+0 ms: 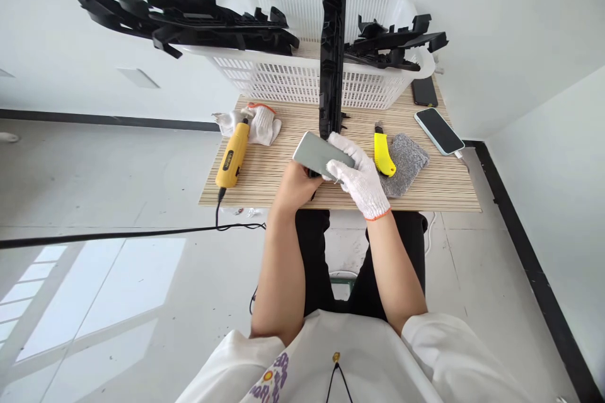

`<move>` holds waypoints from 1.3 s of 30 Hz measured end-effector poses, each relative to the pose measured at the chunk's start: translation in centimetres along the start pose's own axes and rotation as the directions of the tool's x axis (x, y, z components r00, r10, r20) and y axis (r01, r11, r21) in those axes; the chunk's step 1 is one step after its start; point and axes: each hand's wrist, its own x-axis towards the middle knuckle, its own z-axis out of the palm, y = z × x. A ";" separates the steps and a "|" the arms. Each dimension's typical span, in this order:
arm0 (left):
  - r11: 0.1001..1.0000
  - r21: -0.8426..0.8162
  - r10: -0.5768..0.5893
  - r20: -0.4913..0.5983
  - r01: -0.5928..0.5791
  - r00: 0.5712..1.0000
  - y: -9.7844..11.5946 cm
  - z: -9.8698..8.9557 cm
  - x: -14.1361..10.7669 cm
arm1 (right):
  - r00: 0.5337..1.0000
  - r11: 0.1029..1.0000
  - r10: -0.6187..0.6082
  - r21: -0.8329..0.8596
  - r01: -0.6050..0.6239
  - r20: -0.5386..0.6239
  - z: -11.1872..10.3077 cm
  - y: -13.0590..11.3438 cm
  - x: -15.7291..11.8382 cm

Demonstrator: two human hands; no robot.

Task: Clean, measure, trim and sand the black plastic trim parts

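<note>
Black strip (pixel 333 44) spans white basket (pixel 274 80) toward counter's (pixel 258 179) near edge, its completion unclear; other black parts (pixel 227 28) sit in basket; grey slab (pixel 316 151) gripped by right hand's (pixel 363 182) fingers, left hand's (pixel 293 189) grip partly hidden, uncertain.

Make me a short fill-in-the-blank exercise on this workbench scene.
The left hand is ____, while the right hand wears a white glove.
The utility knife lying partly on the grey cloth has a ____ handle.
The corded rotary tool lies near the person's ____ end of the table.
The long plastic parts at the white basket are ____ in colour.

Missing words: bare; yellow; left; black.
</note>
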 end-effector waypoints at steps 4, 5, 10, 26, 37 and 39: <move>0.999 -0.035 0.009 0.019 -0.008 1.000 -0.1 0.2 0.0 | 1.000 0.998 -0.003 0.055 0.001 0.031 0.3 -0.3 -0.1; 0.999 -0.043 0.011 0.023 -0.010 1.000 -0.1 0.2 0.0 | 1.000 0.998 -0.017 0.060 0.016 0.014 0.3 -0.3 -0.1; 0.998 -0.043 0.036 0.016 -0.035 0.999 -0.2 0.2 0.1 | 0.996 0.999 0.041 0.019 -0.043 0.081 0.0 -0.1 0.2; 1.000 0.017 -0.017 0.016 0.016 1.000 -0.1 0.5 0.0 | 0.992 0.999 0.041 0.026 -0.038 -0.120 -0.3 -0.1 0.5; 1.000 -0.022 -0.002 0.023 0.003 1.000 0.3 0.5 0.0 | 0.991 0.996 0.086 -0.001 -0.086 -0.100 -0.5 -0.1 0.2; 1.000 -0.011 -0.021 0.033 0.021 0.999 0.3 0.6 0.0 | 0.991 0.997 0.079 0.000 -0.080 -0.103 -0.3 -0.2 0.1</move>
